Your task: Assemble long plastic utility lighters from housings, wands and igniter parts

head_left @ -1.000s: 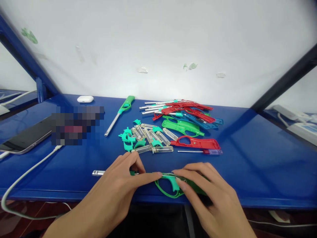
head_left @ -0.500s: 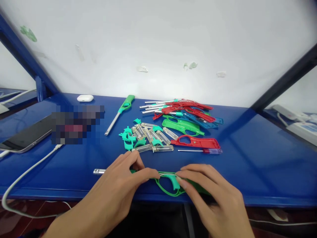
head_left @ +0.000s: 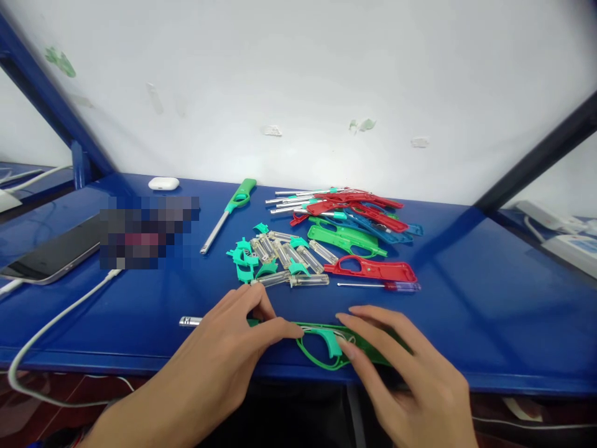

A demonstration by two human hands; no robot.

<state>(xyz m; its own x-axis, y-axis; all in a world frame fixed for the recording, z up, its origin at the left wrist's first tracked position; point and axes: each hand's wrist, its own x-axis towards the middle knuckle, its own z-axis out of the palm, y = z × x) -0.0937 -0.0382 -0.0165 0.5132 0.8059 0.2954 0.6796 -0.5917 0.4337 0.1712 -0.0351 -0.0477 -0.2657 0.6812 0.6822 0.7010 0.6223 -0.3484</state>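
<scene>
"Green plastic at the near edge of the blue table: what is it?"

"Half of a lighter shell, lying lengthwise along that edge under both hands. Its metal nozzle pokes out on the left, and a teal trigger sits at the finger loop."

"How are the fingers set?"

"The left hand has its fingers drawn close on the front of the shell, thumb tip stretched almost to the trigger. The right hand is looser, thumb and forefinger parted, thumb tip right by the trigger's rear. Whether it presses there, I can't tell."

"And beyond them?"

"Clear fuel tanks heaped with loose teal triggers; beside those, a red shell half with a screwdriver just in front. A pile of lighter bodies lies farther back. One closed green lighter rests slantwise, left of the pile; farther left, a smartphone and a white earbud case."
</scene>
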